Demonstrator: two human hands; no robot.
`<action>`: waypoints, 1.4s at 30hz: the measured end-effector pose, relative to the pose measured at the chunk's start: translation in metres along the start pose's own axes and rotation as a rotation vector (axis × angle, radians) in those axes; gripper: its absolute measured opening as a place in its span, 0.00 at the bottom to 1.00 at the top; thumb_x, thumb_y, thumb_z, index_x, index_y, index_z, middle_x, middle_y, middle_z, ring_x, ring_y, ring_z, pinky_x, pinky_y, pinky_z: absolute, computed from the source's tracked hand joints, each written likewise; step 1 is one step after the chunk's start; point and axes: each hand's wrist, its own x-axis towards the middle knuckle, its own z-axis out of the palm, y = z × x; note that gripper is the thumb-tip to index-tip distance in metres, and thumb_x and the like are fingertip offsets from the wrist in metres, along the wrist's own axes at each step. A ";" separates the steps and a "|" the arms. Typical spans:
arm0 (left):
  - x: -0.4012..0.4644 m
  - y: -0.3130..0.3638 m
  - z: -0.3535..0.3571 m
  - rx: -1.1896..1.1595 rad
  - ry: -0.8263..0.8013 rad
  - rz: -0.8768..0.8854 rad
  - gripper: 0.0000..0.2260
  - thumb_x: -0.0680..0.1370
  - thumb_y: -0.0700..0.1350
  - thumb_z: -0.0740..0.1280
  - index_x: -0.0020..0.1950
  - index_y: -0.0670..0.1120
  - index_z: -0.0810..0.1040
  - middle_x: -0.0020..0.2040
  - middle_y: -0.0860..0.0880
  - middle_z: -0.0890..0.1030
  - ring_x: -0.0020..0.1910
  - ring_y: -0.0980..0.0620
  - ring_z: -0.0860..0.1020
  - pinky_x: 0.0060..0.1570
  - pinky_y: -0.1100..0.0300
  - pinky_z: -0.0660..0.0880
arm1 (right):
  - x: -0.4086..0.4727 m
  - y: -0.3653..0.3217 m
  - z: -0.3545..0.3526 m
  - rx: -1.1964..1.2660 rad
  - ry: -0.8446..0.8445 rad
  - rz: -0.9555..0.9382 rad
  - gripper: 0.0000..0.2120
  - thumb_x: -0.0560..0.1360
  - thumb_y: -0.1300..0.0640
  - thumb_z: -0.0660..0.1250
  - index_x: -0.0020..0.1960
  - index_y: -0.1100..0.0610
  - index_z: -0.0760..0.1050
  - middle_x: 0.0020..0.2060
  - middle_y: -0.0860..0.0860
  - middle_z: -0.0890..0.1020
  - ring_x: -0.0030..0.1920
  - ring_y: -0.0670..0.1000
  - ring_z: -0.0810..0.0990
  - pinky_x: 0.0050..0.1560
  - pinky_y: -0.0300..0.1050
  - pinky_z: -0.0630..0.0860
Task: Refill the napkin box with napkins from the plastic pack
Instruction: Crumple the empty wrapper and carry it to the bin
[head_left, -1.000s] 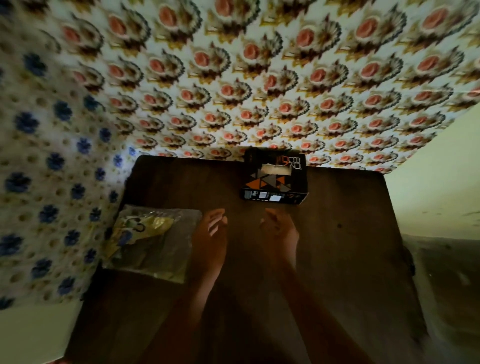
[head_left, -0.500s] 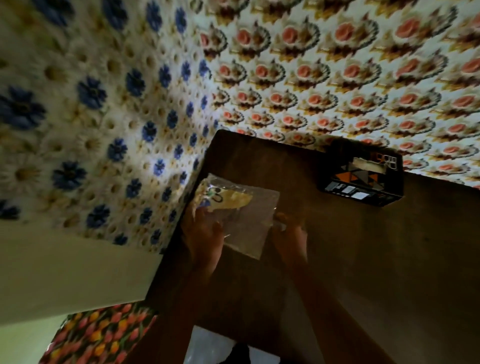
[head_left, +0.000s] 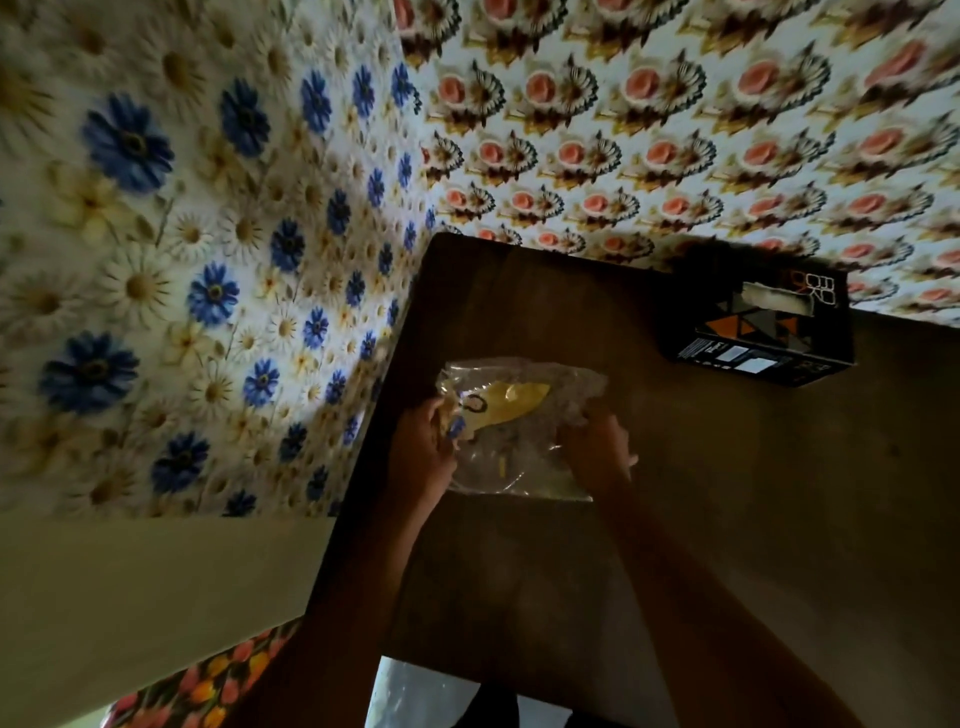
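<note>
Plastic pack (head_left: 519, 431) — clear, crinkled film with pale napkins and a yellow print inside — lies with its long axis across the dark wooden desk (head_left: 727, 519). Left hand (head_left: 426, 447) pinches its left edge, right hand (head_left: 597, 447) its right. Napkin box (head_left: 763, 332), black cardboard with orange triangles, sits well apart at the far edge — white paper in its slot.
</note>
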 end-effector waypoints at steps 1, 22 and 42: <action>-0.002 0.000 0.002 -0.004 -0.019 0.018 0.22 0.77 0.40 0.72 0.70 0.49 0.75 0.64 0.47 0.77 0.63 0.49 0.78 0.52 0.64 0.73 | -0.002 0.002 0.003 -0.031 -0.003 -0.039 0.09 0.78 0.57 0.68 0.57 0.54 0.77 0.46 0.49 0.79 0.57 0.55 0.79 0.70 0.64 0.62; -0.010 0.020 0.052 0.056 -0.135 0.240 0.25 0.70 0.41 0.79 0.65 0.44 0.78 0.63 0.46 0.81 0.63 0.49 0.79 0.58 0.65 0.73 | -0.036 0.031 -0.009 0.120 -0.114 -0.361 0.16 0.73 0.60 0.75 0.60 0.58 0.79 0.56 0.50 0.82 0.57 0.50 0.81 0.57 0.47 0.79; -0.030 0.014 0.049 -0.373 -0.201 -0.038 0.24 0.66 0.31 0.78 0.59 0.46 0.79 0.56 0.49 0.83 0.54 0.51 0.83 0.46 0.58 0.84 | -0.046 0.037 0.014 0.267 -0.048 -0.149 0.07 0.79 0.63 0.65 0.52 0.64 0.81 0.46 0.60 0.86 0.43 0.56 0.85 0.45 0.53 0.84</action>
